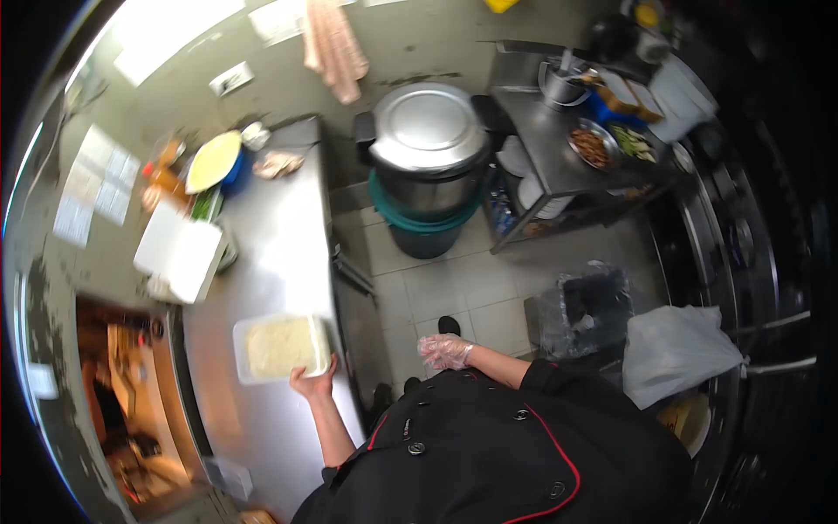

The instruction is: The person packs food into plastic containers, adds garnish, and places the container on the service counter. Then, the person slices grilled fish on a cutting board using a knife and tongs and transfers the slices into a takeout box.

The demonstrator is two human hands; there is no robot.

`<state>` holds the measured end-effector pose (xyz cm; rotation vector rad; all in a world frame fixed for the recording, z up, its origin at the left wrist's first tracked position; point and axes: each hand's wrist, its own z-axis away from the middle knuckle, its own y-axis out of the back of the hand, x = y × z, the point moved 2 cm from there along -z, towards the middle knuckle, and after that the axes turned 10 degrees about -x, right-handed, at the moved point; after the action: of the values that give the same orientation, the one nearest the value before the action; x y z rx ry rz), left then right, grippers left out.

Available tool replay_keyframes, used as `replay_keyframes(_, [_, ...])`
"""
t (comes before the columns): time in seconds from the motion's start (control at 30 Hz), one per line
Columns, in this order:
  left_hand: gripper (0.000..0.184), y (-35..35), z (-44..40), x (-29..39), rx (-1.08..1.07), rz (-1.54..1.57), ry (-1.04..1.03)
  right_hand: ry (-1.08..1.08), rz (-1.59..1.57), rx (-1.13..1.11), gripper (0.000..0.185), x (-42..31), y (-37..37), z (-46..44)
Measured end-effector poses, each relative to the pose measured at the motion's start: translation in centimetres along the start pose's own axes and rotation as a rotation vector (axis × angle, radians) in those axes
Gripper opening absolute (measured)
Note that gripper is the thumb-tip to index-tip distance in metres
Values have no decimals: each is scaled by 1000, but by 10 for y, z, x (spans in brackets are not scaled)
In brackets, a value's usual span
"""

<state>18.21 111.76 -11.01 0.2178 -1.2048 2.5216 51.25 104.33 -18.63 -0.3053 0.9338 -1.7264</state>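
Observation:
My left hand (316, 381), bare, grips the near right corner of a rectangular clear plastic container (242, 358). A pale, whitish food with a level top (284, 346) fills it; I cannot make out what it is. The container is over the steel counter (279, 253), near its right edge. My right hand (446, 351) wears a clear disposable glove and is in front of my body above the floor. Its fingers look loosely extended, with nothing visible in them.
Beyond the counter, a large lidded steel pot (429, 131) stands on a green bin (425, 237). A side table (554, 166) holds a bowl of brown food (591, 147). A lined bin (594, 301) and white bag (676, 354) are at right. A white lidded box (179, 253) is left.

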Motion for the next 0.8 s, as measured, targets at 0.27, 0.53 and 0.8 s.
replay_keyframes(0.27, [58, -28, -50, 21, 330, -146, -162, 136, -65, 151, 44, -82, 79, 36])
replay_keyframes(0.53, [44, 53, -54, 49, 710, -545, -728, 3, -49, 149, 37, -138, 92, 40])
replay_keyframes(0.8, [40, 37, -45, 42, 937, -762, -827, -54, 546, 15, 32, -164, 17, -37])
